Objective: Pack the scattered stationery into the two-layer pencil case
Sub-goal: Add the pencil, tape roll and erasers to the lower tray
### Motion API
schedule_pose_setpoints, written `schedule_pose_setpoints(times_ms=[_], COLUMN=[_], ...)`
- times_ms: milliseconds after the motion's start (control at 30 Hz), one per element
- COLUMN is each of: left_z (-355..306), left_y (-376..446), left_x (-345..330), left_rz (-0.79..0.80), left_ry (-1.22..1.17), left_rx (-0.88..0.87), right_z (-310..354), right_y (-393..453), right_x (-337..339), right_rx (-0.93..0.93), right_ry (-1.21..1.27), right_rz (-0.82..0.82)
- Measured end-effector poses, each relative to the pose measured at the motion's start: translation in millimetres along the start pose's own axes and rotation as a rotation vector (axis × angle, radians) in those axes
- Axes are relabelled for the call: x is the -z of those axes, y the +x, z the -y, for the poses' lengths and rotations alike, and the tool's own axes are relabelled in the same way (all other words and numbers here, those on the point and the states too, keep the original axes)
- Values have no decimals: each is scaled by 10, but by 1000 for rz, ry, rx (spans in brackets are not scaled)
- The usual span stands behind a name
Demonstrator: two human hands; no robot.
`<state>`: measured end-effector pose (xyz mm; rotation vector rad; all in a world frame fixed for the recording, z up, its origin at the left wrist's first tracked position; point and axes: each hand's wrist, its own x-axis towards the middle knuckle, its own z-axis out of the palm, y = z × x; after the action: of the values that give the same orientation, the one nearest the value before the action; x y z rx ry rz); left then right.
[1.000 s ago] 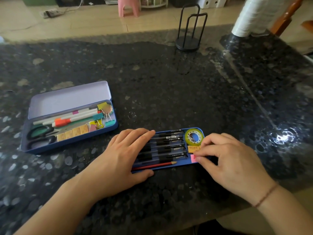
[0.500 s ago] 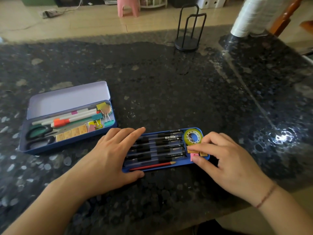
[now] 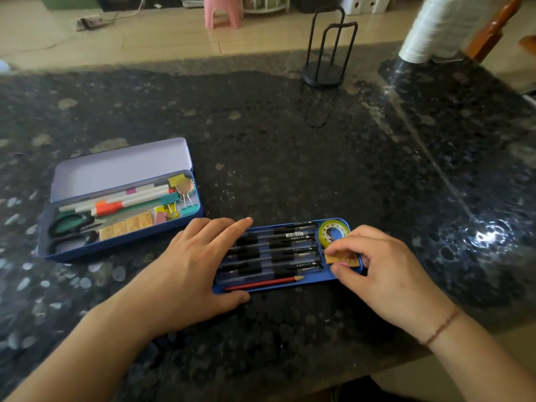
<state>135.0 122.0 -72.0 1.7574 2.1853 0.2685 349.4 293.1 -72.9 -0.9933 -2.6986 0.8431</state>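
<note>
Head: both hands (image 3: 200,265) on tray (image 3: 278,287) ends

Dark speckled granite table (image 3: 290,140), blue tray (image 3: 278,287) with black pens (image 3: 290,245), a red pencil (image 3: 265,283) and yellow-green tape (image 3: 333,231), plus that blue case (image 3: 121,245) with its lilac lid (image 3: 116,166).

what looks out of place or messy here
Little stands out. The blue tray sits on the counter, apart from the open pencil case and not yet stacked in. The right hand pinches small orange pieces at its right end, below the tape roll.
</note>
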Motion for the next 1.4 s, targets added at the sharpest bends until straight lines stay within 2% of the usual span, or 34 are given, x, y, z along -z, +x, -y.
schedule_pose_setpoints(times_ms=[100, 167, 267, 400, 533, 667, 767, 967, 1167, 1400], left_z=[5, 22, 50, 31, 11, 60, 235, 768, 1269, 1506], left_y=[-1, -14, -39, -28, -36, -133, -223, -556, -886, -973], left_x=[10, 30, 65, 70, 74, 196, 355, 599, 721, 659], left_rz=[5, 12, -11, -25, -94, -180, -236, -331, -316, -248], left_ry=[-1, -1, -6, -28, -40, -55, -67, -94, -76, -131], left_rx=[-1, 6, 10, 26, 22, 43, 89, 207, 337, 364], right_z=[4, -21, -86, -56, -18, 165, 436, 1006, 1470, 1574], right_y=[-7, -23, -36, 2, 65, 180, 336, 643, 875, 992], right_x=[13, 66, 149, 95, 73, 138, 80, -282, -695, -921], right_rx=[3, -16, -145, -256, -305, -304, -262, -218, -146, -142], right_ry=[-16, 8, -62, -152, -14, 178, 240, 375, 490, 428], right_rz=[15, -35, -159, -128, -133, -299, -355, -262, -137, -12])
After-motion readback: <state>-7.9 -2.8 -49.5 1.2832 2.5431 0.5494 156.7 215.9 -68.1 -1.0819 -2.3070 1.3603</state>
